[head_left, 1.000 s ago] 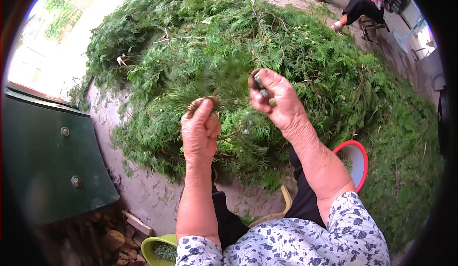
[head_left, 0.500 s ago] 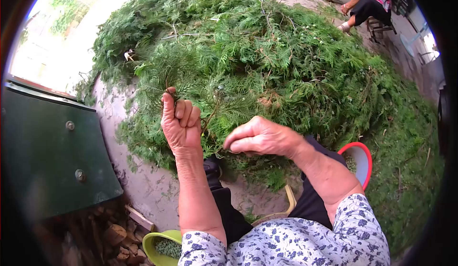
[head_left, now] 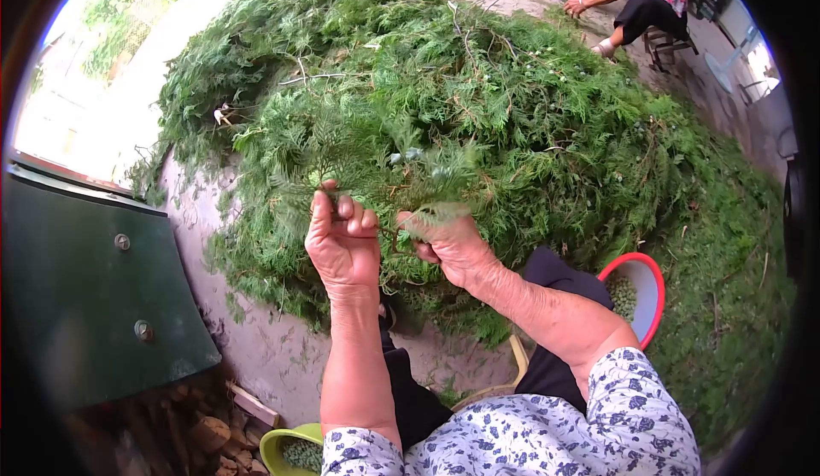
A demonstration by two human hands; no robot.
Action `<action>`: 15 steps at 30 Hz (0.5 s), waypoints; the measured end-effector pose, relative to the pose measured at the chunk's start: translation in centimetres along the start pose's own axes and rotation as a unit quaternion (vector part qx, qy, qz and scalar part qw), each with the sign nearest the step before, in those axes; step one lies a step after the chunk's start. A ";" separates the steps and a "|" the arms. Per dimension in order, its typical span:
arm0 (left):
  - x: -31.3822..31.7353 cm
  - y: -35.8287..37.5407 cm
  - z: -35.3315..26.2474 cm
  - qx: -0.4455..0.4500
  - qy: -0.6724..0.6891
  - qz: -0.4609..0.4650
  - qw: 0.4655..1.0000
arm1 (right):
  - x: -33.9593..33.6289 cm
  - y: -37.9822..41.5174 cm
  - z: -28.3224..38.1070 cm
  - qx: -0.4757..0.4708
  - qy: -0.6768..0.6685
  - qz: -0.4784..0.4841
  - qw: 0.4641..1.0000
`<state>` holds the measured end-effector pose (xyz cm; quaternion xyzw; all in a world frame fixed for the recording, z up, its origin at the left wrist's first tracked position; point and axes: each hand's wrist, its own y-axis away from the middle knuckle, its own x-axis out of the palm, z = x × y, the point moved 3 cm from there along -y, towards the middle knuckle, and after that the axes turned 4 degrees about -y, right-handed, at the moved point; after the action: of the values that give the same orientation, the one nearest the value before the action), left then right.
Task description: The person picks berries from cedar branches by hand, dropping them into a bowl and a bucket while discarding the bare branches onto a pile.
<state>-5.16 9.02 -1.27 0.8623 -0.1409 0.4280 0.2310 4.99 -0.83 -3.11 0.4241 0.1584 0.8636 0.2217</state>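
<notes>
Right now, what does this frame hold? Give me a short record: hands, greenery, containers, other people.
Left hand: raised, pinching a green sprig
Right hand: at blurred foliage, grip unclear
Greenery: large branch pile ahead
Containers: red-rimmed bowl, right; yellow-green bowl, lower left; both hold small pale-green pieces
Other people: seated person, upper right

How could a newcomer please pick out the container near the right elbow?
Find the big pile of green branches. At its lower right, beside the right forearm, is a container of small green pieces. Its bright red rim sets it apart from the yellow-green bowl at lower left.
</notes>
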 end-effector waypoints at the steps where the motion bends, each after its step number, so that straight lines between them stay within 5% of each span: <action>1: -0.3 0.0 -0.1 0.007 -0.038 -0.039 0.999 | 0.2 0.0 0.3 -0.065 0.027 -0.007 0.997; 2: -0.1 -0.1 -0.2 0.008 -0.037 -0.037 0.999 | 0.4 0.1 0.7 -0.130 0.054 -0.013 0.990; 4: -0.9 0.2 -0.8 0.024 -0.132 -0.254 0.958 | -0.9 -0.8 -0.3 -0.133 0.144 -0.019 0.980; 6: -1.0 0.3 -1.6 0.031 -0.173 -0.304 0.936 | -1.8 -1.1 -1.4 -0.363 0.113 -0.066 0.923; 7: -0.4 0.7 -2.9 0.252 -0.327 -0.286 0.865 | -2.0 -0.7 -1.4 -0.470 0.094 -0.088 0.873; 8: 0.8 1.4 -3.5 0.453 -0.456 -0.246 0.726 | -2.7 -0.7 -1.4 -0.470 0.094 -0.088 0.873; 9: 3.2 2.8 -3.8 0.508 -0.486 -0.222 0.675 | -1.8 0.0 0.0 -0.439 0.212 -0.076 0.870; 10: 3.1 3.0 -3.7 0.508 -0.486 -0.222 0.676 | -1.0 0.6 1.1 -0.402 0.327 -0.064 0.853; 12: 4.0 3.3 -2.9 0.520 -0.610 -0.045 0.597 | -0.5 0.9 1.7 -0.370 0.394 -0.075 0.838; 15: 3.7 1.8 -1.3 0.287 -0.663 0.077 0.687 | 0.2 0.8 1.8 -0.413 0.392 -0.087 0.817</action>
<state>-4.65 7.99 2.95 0.9315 -0.1936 -0.2195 -0.2158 6.14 -1.26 -1.61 -0.0973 -0.1036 0.9184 0.3693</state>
